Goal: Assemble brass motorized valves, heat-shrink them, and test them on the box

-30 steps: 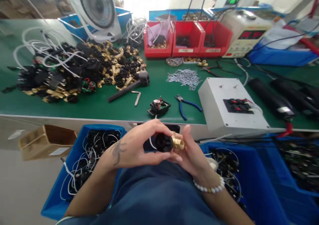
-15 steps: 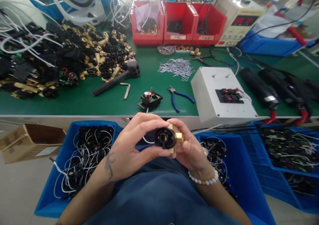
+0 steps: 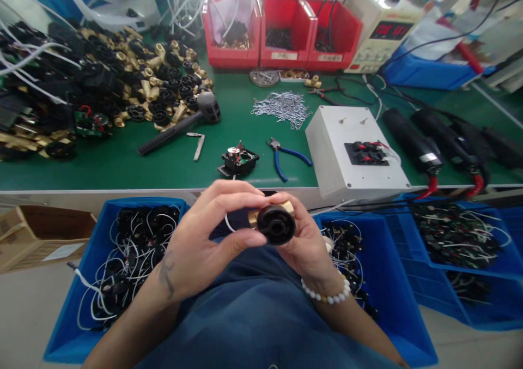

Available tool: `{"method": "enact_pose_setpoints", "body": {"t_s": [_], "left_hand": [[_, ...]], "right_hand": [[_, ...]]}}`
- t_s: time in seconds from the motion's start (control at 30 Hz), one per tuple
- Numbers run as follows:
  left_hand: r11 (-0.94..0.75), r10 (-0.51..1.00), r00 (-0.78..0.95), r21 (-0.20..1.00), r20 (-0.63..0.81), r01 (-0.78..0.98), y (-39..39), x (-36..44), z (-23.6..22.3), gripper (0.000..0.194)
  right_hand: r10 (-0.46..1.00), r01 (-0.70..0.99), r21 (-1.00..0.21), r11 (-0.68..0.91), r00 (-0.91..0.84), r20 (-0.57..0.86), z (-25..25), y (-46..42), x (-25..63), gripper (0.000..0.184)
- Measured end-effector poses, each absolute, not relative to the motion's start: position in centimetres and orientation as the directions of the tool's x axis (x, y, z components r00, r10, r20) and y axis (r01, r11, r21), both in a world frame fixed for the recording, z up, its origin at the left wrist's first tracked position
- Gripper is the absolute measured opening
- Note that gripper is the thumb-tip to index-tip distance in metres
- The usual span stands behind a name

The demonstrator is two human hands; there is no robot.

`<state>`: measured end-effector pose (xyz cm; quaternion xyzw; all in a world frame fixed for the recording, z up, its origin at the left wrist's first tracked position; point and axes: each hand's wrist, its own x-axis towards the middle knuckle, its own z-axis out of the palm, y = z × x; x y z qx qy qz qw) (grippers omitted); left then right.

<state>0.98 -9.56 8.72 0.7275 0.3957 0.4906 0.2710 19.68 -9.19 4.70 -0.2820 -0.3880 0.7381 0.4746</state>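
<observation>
A brass valve [image 3: 288, 207] with a round black plastic collar [image 3: 276, 225] is held between my two hands, above my lap and just off the bench edge. The collar faces up toward me, showing its hollow middle. My right hand [image 3: 304, 238] is closed round the valve from the right. My left hand [image 3: 223, 222] pinches it from the left, fingertips along the top and thumb at the collar's lower left rim. Beyond them, an opened black housing [image 3: 240, 162] with a circuit board and red wires sits on the bench. Blue-handled cutters [image 3: 281, 159] lie right of it.
The green bench [image 3: 163, 170] bears a black hammer [image 3: 183, 121], a hex key [image 3: 196, 144], metal clips [image 3: 281, 109] and a grey switch box [image 3: 335, 156]. Heaped brass valves [image 3: 163, 85] lie left. Red bins [image 3: 232, 58] stand behind. Blue crates [image 3: 69, 303] with wired parts flank my lap.
The valve has turned in my hands: the collar now faces up more fully, and the brass end that pointed right has swung away. The whole view has shifted slightly.
</observation>
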Motion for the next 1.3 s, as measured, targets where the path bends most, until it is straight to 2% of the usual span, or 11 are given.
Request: {"method": "enact_pose_setpoints", "body": {"t_s": [0.1,0.23,0.37,0.47,0.57,0.77,0.87,0.93,1.0,1.1,1.3], "left_hand": [[-0.345,0.921,0.031,0.775,0.388,0.530,-7.7,0.1,8.2,0.036],[-0.199,0.908,-0.035,0.503,0.418,0.841,-4.4,0.5,6.7,0.061],[-0.095,0.956,-0.007,0.332,0.293,0.938,-2.1,3.1,4.9,0.064],[-0.046,0.953,-0.064,0.351,0.297,0.935,-1.1,4.0,4.0,0.050],[-0.133,0.924,-0.053,0.449,0.378,0.884,-0.7,3.2,3.3,0.034],[-0.117,0.959,-0.026,0.479,0.281,0.870,-0.3,1.7,2.8,0.042],[-0.105,0.972,-0.071,0.683,0.226,0.723,0.0,1.3,2.7,0.043],[-0.118,0.983,-0.075,0.884,0.169,0.452,-0.2,1.2,2.8,0.048],[-0.104,0.994,-0.026,0.986,0.109,0.130,-1.0,1.1,3.1,0.053],[-0.108,0.991,0.073,0.988,0.116,-0.113,-2.8,1.2,4.2,0.049],[-0.274,0.954,0.111,0.959,0.280,-0.066,-5.1,2.1,6.9,0.048]], "right_hand": [[0.934,-0.482,-0.852,-0.204,-0.357,-0.022,5.1,-9.0,19.7,0.045],[0.935,-0.509,-0.846,-0.158,-0.353,0.038,5.2,-8.8,19.7,0.038],[0.943,-0.488,-0.861,-0.146,-0.333,0.029,5.0,-9.0,19.6,0.041],[0.937,-0.503,-0.848,-0.167,-0.349,0.022,4.9,-9.1,19.7,0.043],[0.929,-0.539,-0.815,-0.215,-0.369,-0.001,4.6,-9.1,19.7,0.040],[0.931,-0.552,-0.777,-0.303,-0.347,-0.116,4.7,-8.5,19.2,0.046],[0.924,-0.568,-0.755,-0.327,-0.362,-0.127,5.1,-8.5,19.2,0.044],[0.921,-0.561,-0.755,-0.338,-0.363,-0.143,5.2,-8.6,19.3,0.041],[0.924,-0.544,-0.768,-0.337,-0.346,-0.161,5.2,-8.5,19.4,0.041],[0.932,-0.531,-0.783,-0.323,-0.324,-0.165,5.2,-8.5,19.5,0.043],[0.945,-0.524,-0.808,-0.269,-0.307,-0.116,5.2,-9.0,19.3,0.042]]}}
